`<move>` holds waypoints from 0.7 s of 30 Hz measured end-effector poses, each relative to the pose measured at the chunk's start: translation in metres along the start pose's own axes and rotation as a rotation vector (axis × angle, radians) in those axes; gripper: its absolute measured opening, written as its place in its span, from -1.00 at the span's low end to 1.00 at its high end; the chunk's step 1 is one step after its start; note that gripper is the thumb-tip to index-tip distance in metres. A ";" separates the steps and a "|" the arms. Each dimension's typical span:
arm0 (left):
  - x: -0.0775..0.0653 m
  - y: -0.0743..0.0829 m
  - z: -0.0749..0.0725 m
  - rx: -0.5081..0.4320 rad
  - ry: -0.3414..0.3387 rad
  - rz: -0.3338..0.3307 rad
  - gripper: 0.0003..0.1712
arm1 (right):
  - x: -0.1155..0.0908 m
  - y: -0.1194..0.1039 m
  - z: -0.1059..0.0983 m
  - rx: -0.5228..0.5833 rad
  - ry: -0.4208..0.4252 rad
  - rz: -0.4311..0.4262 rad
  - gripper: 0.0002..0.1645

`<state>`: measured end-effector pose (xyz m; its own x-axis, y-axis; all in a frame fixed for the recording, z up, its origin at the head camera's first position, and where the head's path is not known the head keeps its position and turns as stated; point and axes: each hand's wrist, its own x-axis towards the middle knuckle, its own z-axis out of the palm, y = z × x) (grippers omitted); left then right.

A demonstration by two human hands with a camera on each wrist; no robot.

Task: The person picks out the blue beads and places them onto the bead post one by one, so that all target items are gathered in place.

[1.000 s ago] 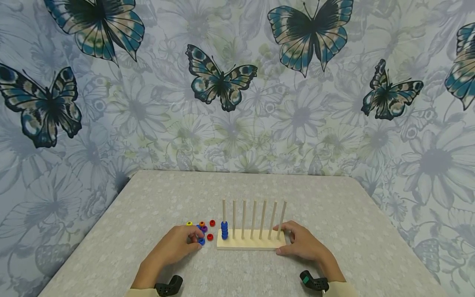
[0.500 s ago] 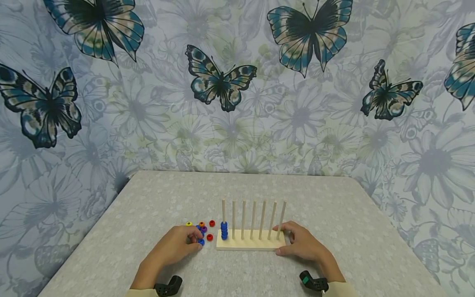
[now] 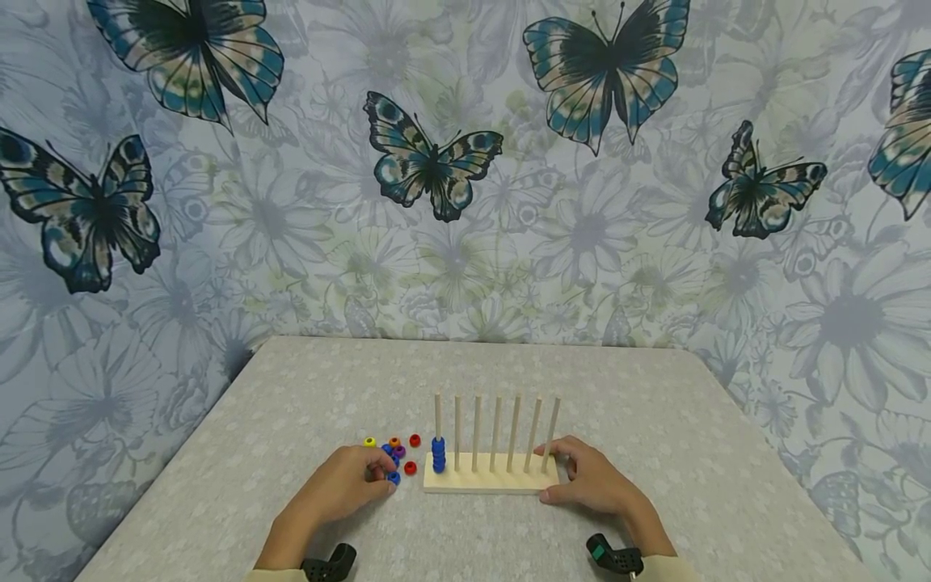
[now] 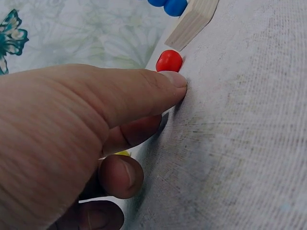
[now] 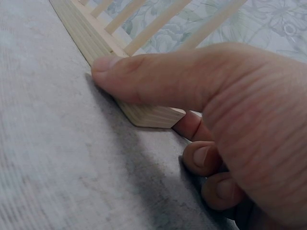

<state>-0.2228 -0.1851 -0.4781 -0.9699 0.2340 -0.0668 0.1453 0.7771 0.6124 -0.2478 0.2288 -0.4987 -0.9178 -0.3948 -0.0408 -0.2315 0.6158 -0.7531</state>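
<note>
My left hand (image 3: 351, 482) is at the left of the pegged wooden stand (image 3: 490, 483), low over the table. Its thumb and forefinger pinch a blue bead (image 3: 393, 478), which the thumb hides in the left wrist view. A red bead (image 4: 170, 61) lies just beyond the thumb tip. With thumb in front and fingers behind, my right hand (image 3: 587, 477) grips the right end of the stand's base (image 5: 151, 116). Several blue beads (image 3: 439, 456) are stacked on the leftmost peg; the other pegs are bare.
Loose beads lie beside the left fingers: a yellow bead (image 3: 369, 442), an orange bead (image 3: 395, 442), a purple bead (image 3: 398, 452), a red bead (image 3: 414, 440) and more blue ones. A cloth-covered table (image 3: 582, 372) reaches back to a butterfly-patterned wall (image 3: 465, 267).
The head view has tilted up very slightly, so everything sits a little lower. Both hands, the stand and the beads keep their places.
</note>
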 end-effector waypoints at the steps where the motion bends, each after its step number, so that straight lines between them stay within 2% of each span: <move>1: 0.000 0.000 0.000 0.001 -0.002 -0.004 -0.85 | 0.000 0.000 0.000 0.001 -0.001 0.000 -0.28; 4: 0.000 0.000 0.000 0.003 -0.004 -0.006 -0.85 | -0.001 -0.001 -0.001 0.004 0.001 -0.002 -0.28; 14: 0.000 -0.001 -0.002 -0.021 0.002 0.053 -0.87 | 0.000 0.001 0.000 0.024 0.007 -0.001 -0.27; 21: 0.001 -0.001 0.000 -0.009 0.044 0.076 -0.89 | 0.000 0.002 0.001 0.036 0.013 -0.011 -0.27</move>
<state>-0.2238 -0.1859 -0.4789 -0.9639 0.2660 0.0145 0.2171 0.7527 0.6216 -0.2480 0.2293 -0.5014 -0.9196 -0.3922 -0.0237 -0.2300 0.5863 -0.7768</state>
